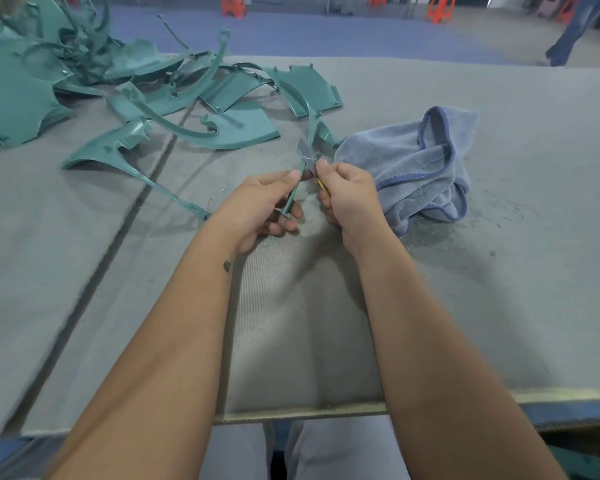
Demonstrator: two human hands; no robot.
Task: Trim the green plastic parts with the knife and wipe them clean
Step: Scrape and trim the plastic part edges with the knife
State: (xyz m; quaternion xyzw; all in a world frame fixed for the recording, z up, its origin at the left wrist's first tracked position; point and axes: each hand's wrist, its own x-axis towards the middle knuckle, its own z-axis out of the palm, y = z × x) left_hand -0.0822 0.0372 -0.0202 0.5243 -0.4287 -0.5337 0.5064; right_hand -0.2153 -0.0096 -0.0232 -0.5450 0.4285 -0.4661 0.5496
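The green plastic part (293, 195), a thin curved strip, is held above the bench (499, 289) between both hands. The left hand (260, 206) grips its lower stretch, thumb pressed on top and fingers curled beneath. The right hand (343, 195) grips the knife (307, 155), fingers wrapped around a handle that shows a bit of yellow, thumb tip at the base of the grey blade; the blade crosses the strip just beyond the left thumb. Just right of the right grip lies a crumpled blue cloth (420, 168) on the bench, with fine green shavings (430, 233) scattered near it. Beyond and to the left of both grips, a pile of green parts (174, 95) spreads over the bench.
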